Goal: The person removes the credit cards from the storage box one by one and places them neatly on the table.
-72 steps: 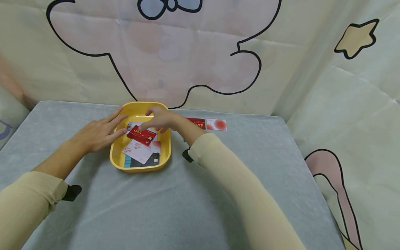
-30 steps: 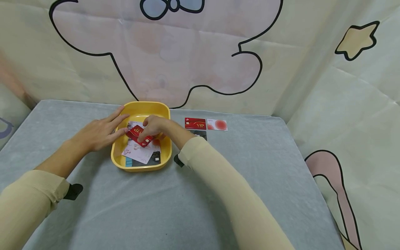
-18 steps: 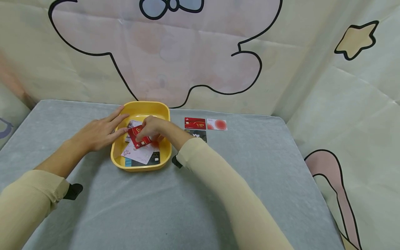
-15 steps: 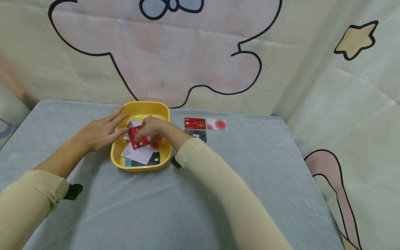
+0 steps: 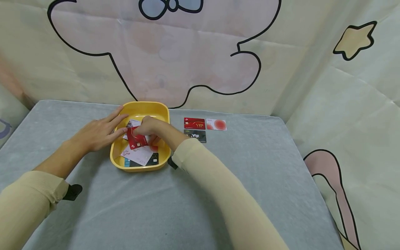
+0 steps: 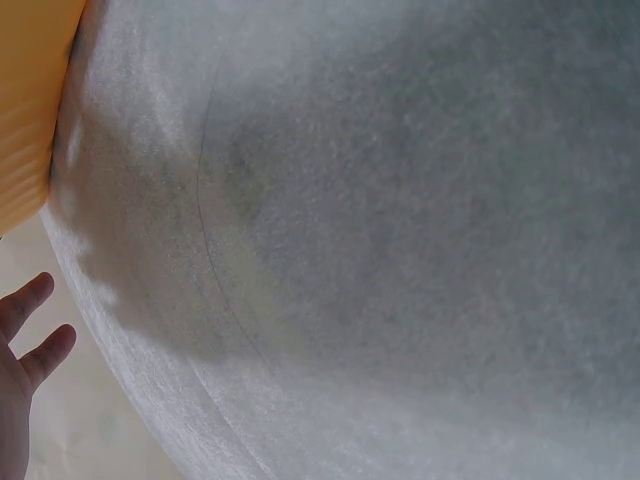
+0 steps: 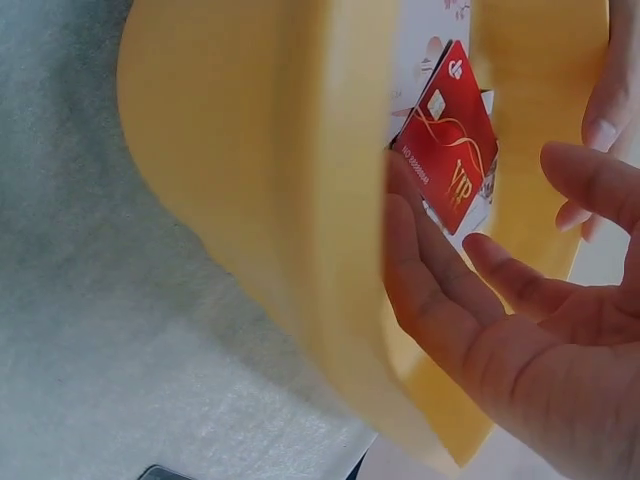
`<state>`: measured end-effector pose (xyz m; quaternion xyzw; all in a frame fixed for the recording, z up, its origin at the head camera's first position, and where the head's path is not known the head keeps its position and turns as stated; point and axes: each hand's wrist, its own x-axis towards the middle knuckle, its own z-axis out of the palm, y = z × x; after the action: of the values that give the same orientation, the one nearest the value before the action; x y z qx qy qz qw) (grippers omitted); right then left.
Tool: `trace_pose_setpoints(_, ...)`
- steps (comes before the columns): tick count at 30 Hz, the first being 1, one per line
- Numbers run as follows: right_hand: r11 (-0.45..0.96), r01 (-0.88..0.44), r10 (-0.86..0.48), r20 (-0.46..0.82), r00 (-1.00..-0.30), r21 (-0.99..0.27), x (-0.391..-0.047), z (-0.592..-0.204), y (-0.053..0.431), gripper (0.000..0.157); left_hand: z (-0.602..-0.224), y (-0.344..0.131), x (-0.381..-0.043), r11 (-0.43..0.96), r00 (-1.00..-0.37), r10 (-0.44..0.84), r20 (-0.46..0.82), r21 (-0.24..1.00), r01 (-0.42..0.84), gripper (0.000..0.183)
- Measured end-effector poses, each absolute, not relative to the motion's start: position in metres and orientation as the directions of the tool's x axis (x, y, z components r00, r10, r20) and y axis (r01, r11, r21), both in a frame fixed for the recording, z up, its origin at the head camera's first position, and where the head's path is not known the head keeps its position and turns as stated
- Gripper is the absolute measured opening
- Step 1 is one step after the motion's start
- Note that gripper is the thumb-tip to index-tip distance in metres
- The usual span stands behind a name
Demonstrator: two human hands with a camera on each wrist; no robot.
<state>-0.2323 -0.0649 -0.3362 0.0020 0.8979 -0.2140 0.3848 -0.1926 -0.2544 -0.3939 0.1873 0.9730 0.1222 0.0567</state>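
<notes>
Under the right hand (image 5: 151,126) | 1 red card (image 5: 136,140) has turned, not yet out of the tray (image 5: 140,108) | right hand half-open, seemingly gripping nothing | left hand (image 5: 100,132) outstretched, holding nothing

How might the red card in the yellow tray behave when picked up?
The red card is probably stiff, since it looks flat and unbent. Its smooth-looking face may be slippery, and, being thin, it is likely light.
</notes>
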Motion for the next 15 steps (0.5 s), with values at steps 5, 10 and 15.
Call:
trace_pose_setpoints(5, 0.912, 0.181, -0.144, -0.701, -0.698, -0.368, -0.2339, -0.3375, -0.0663, 0.035, -0.3943, -0.2548, -0.1931, 0.898, -0.922, 0.382, -0.061, 0.259, 0.355, 0.067)
trace_pose_setpoints(10, 0.919, 0.161, -0.160, -0.712, -0.683, -0.361, -0.2348, -0.3355, -0.0705, 0.039, -0.3944, -0.2548, -0.1926, 0.895, -0.921, 0.388, -0.047, 0.260, 0.363, 0.066)
trace_pose_setpoints(15, 0.904, 0.186, -0.143, -0.683, -0.716, -0.385, -0.2309, -0.3338, -0.0740, 0.042, -0.3947, -0.2544, -0.1926, 0.895, -0.920, 0.389, -0.050, 0.258, 0.365, 0.066)
